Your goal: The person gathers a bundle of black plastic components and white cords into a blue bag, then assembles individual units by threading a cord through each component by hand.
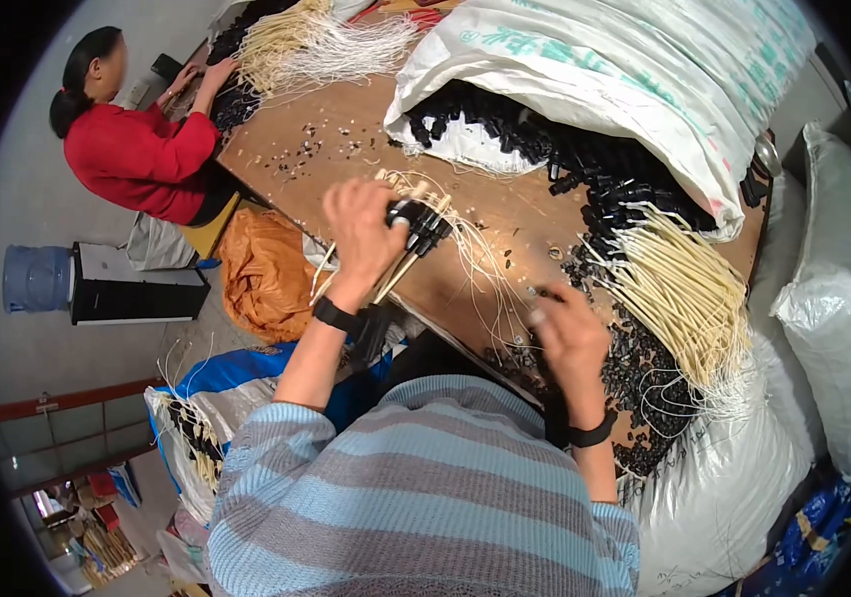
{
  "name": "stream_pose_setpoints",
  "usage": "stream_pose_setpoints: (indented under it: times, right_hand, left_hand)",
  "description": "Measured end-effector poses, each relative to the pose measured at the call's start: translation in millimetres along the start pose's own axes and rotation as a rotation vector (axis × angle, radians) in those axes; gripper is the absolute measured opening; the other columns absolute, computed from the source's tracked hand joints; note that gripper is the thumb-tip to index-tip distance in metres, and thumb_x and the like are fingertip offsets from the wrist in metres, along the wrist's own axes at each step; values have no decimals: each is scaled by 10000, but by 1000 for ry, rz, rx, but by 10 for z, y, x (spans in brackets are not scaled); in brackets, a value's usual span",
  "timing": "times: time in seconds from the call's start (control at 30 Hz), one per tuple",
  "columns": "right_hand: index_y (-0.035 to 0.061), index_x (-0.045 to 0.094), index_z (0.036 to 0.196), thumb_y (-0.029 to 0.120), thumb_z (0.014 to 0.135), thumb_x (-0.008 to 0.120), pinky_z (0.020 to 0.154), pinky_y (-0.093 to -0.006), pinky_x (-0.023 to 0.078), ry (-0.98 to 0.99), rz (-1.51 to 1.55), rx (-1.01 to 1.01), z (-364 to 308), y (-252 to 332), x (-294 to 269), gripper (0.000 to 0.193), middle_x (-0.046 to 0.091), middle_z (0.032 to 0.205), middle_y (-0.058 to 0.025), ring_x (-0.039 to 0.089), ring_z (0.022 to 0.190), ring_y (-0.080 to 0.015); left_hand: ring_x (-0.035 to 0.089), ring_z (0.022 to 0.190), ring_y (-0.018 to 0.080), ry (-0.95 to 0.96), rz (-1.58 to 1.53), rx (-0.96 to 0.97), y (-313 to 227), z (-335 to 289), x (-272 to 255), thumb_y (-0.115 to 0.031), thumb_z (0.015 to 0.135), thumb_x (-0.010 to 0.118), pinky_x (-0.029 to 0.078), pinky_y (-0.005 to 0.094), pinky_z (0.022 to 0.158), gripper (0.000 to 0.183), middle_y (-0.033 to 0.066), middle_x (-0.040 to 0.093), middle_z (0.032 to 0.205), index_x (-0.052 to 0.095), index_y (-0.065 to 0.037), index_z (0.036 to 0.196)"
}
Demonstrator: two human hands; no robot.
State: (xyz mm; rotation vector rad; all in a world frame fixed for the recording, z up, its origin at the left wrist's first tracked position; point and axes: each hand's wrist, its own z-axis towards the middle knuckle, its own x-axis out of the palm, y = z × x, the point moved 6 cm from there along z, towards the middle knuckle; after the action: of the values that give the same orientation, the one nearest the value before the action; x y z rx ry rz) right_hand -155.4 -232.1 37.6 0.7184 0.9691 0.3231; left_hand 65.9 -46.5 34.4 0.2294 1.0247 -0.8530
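Note:
My left hand (361, 229) is closed round a small bunch of cream-coloured cords with black plastic sleeves (423, 227), over the near left edge of the brown table (331, 109). Thin white strings (480, 274) trail from the bunch across the tabletop. My right hand (572, 333) hovers by the small black parts (644, 368) scattered along the right side. Its fingers are pinched together and slightly blurred; whatever they hold is too small to make out. Farther right lies a thick bundle of cream cords with white string ends (679, 298).
A big white woven sack (634, 60) spills black plastic sleeves (505, 114) onto the table. Far left, a person in red (142, 159) works beside another cord bundle (276, 45). An orange sack (261, 274) and a water dispenser (137, 284) stand left; full white sacks (833, 298) are at right.

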Motion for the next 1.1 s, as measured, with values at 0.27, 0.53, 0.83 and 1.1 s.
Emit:
stream_pose_setpoints:
  times: [0.27,0.53,0.83,1.1]
  right_hand:
    - [45,703,922,139,789,718,697,-365,510,-18,-153,202,-211,-549,-143,164,689,877,-134,658,773,-306]
    - [78,677,1013,49,742,732,660,-375,510,-201,-736,480,-612,-1124,-1079,278,698,878,-116,664,771,-307]
    - [70,654,839,22,708,703,665,-390,442,-211,-680,292,-382,-926,-1043,148,628,864,-96,602,773,-300]
    - [71,647,862,13,710,670,776,-351,407,-134,-666,112,-284,-776,-788,165,633,900,-66,593,831,-258]
  left_hand:
    - [614,952,299,174,-662,214,-1054,108,493,-38,698,622,488,398,852,360,123,663,1038,646,-48,1057]
    - [644,886,336,646,-481,113,-1836,399,1540,-238,805,581,505,472,770,397,147,681,956,607,-187,1198]
    - [635,913,370,725,-510,75,-1466,252,1535,-155,713,615,496,472,767,430,151,673,981,628,-174,1142]
    - [589,1004,343,263,-640,150,-1151,199,980,18,732,527,470,405,878,401,158,639,1049,646,-67,1105]
